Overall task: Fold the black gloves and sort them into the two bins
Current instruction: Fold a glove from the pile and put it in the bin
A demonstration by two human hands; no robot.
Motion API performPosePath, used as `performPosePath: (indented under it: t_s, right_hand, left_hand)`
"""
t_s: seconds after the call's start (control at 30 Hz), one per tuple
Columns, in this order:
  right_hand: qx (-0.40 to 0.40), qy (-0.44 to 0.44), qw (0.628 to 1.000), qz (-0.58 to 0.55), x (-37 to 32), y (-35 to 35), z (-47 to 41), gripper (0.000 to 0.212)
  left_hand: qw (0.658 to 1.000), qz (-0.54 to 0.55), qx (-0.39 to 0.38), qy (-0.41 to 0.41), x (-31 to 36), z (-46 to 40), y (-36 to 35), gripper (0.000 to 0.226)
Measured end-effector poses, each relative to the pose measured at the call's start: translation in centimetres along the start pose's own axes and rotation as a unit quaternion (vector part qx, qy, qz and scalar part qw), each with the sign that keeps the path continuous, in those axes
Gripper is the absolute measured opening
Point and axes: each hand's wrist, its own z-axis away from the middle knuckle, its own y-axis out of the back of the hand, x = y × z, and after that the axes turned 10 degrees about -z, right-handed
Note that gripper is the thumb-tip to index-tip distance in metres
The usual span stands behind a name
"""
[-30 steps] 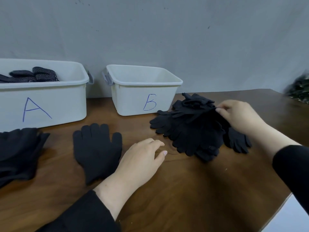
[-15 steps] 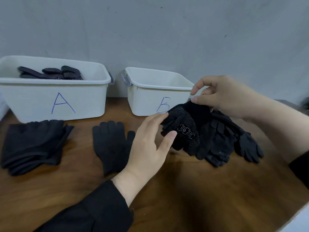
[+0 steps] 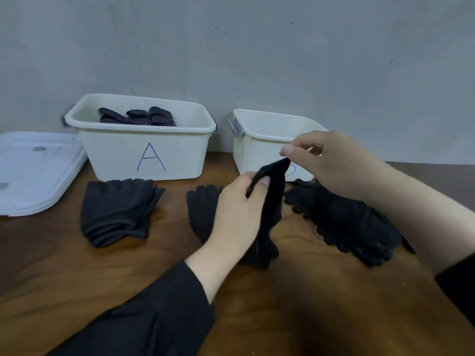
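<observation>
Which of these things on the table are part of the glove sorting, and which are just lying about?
Part of the job:
held glove, pinched by left hand and right hand
loose glove pile
flat glove
folded stack
bin A, with dotted gloves inside
bin B

Just lying about:
white lids

Both hands hold one black glove (image 3: 270, 201) upright above the bench (image 3: 308, 304): the right hand (image 3: 331, 165) pinches its top edge, the left hand (image 3: 239, 214) grips it lower down. Loose gloves (image 3: 354, 222) lie under the right hand, a folded stack (image 3: 115, 211) left of the left hand, bin A (image 3: 144, 150) and bin B (image 3: 259, 140) beyond.
</observation>
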Motion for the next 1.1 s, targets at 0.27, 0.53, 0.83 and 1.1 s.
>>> performPosePath:
  t_s: [0.27, 0.53, 0.83, 1.1]
  right_hand:
    - [-0.042, 0.016, 0.995, -0.092, -0.6, -2.2, -0.6, 0.016]
    - [-0.055, -0.006, 0.971, -0.234, -2.2, -3.0, -3.8, 0.007]
    - [0.049, 0.072, 0.974, -0.211, -4.3, -4.6, -8.0, 0.013]
    - [-0.046, 0.202, 0.975, -0.083, 4.1, -13.0, 1.0, 0.014]
  left_hand:
    - [0.982, 0.152, -0.085, 0.079, -0.4, -0.8, 4.1, 0.018]
    - [0.996, -0.091, -0.008, 0.011, -4.3, -0.5, 10.4, 0.023]
    - [0.962, -0.216, 0.150, -0.067, -5.8, 0.3, 12.1, 0.023]
    - [0.954, -0.245, 0.145, -0.096, -6.2, 0.1, 11.9, 0.020]
